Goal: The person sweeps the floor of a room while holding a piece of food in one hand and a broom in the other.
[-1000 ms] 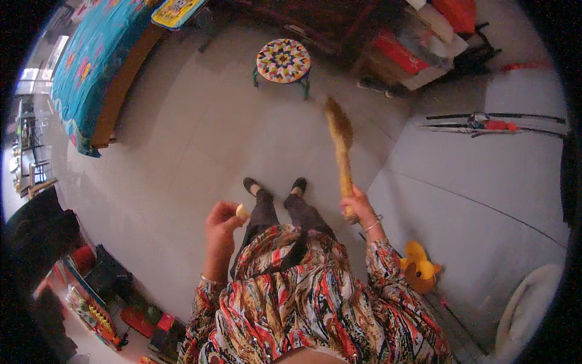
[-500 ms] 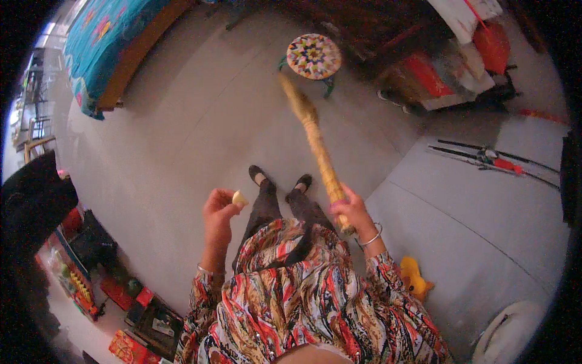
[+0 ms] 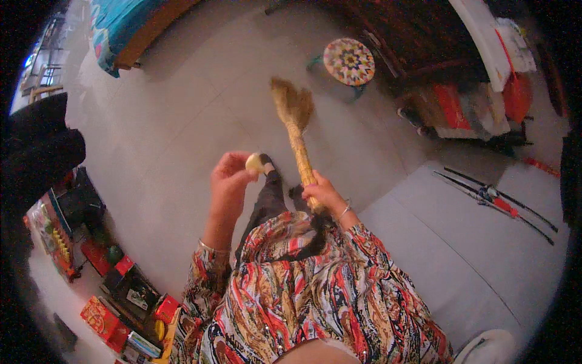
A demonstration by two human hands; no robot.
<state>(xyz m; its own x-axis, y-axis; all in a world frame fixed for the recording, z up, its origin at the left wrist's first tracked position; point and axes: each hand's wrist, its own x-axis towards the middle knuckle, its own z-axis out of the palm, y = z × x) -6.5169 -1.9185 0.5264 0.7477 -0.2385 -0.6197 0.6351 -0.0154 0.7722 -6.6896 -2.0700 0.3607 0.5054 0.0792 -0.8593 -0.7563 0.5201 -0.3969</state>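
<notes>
My right hand (image 3: 322, 193) grips the handle of a straw broom (image 3: 294, 130), whose bristle head points away from me over the grey tiled floor (image 3: 182, 121). My left hand (image 3: 229, 181) is raised in front of my body and pinches a small pale yellow object (image 3: 253, 162) between its fingertips. My feet in dark shoes show just below the two hands. I wear a top with a red, black and cream pattern.
A round stool (image 3: 348, 61) with a colourful patterned seat stands ahead. A bed with a turquoise cover (image 3: 124, 24) is at far left. Boxes and toys (image 3: 115, 291) lie at lower left. Dark furniture and red things (image 3: 461, 103) crowd the upper right. Long thin poles (image 3: 494, 197) lie on the floor at right.
My right hand has swung the broom head from the right toward the left. The view has shifted, so the stool sits further right. My left hand still holds the small yellow object.
</notes>
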